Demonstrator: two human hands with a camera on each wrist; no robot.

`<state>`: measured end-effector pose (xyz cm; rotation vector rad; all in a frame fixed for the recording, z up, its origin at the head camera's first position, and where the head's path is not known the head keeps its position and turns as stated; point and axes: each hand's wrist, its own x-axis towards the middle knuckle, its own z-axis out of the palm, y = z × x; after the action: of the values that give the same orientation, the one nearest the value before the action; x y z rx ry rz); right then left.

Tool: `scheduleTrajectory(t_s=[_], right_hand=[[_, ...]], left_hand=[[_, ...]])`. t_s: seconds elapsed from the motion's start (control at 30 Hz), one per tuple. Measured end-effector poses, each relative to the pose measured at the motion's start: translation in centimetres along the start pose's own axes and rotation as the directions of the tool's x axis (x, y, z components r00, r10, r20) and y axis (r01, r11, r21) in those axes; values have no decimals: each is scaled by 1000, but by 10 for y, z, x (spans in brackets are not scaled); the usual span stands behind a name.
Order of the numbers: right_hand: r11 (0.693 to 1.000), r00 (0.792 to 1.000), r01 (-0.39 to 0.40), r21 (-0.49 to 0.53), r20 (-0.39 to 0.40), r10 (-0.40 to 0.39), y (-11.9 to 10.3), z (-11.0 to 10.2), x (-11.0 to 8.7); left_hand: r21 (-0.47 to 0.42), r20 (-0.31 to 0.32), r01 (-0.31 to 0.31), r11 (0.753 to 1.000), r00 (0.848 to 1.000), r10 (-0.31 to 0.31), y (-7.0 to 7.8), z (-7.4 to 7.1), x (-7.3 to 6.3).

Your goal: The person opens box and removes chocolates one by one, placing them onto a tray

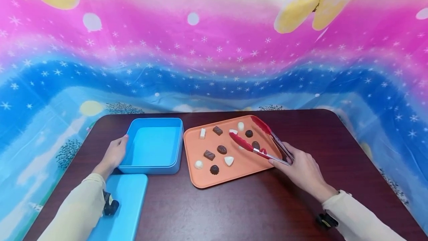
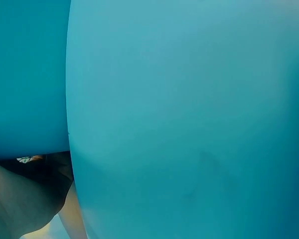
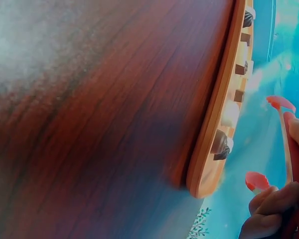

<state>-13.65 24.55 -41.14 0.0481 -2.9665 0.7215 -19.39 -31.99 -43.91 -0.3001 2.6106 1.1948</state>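
Note:
My left hand [image 1: 115,153] grips the left wall of a blue square box [image 1: 152,144], thumb up at the rim. The box stands uncovered with a bare floor inside. In my right hand [image 1: 305,170] is a pair of tongs [image 1: 242,143] with red tips and metal arms, spread apart over the right half of an orange tray [image 1: 247,163]. Several chocolates lie on the tray, among them a dark oval one [image 1: 222,149], a white triangular one [image 1: 229,160] and a brown rectangular one [image 1: 209,155]. A white piece [image 1: 233,132] shows by the nearer tip; nothing is pinched between the tips.
A light blue flat lid [image 1: 128,196] lies in front of the box, under my left forearm. The tray sits close to the box's right side on a dark wooden table [image 1: 207,215]. A patterned cloth [image 1: 207,55] hangs behind and around the table.

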Motion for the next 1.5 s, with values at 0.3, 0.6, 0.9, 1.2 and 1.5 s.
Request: scheduleTrajectory(t_s=[0.3,0.6,0.9,1.2,1.5], right_hand=[[1000,997,10,26,-82,-8,6,-6,-8],[1000,991,23,22,-135,-19,23,-8,-12],[1000,990,-6,14,-144,8,40,-13,-13],[998,986,-67,21,-153,69,58,-18,-10],[991,983,-133,16,-126,134,73,-19,-6]], left_hand=[[-6,2,2,1000,1000,-2,-1,0,0],[-8,4,0,1000,1000,0,-1,-1,0],[-12,3,-5,1000,1000,5,-2,-1,0],[-2,17,4,1000,1000,-4,-3,-1,1],[-10,11,3,1000,1000,-3,-2,0,2]])
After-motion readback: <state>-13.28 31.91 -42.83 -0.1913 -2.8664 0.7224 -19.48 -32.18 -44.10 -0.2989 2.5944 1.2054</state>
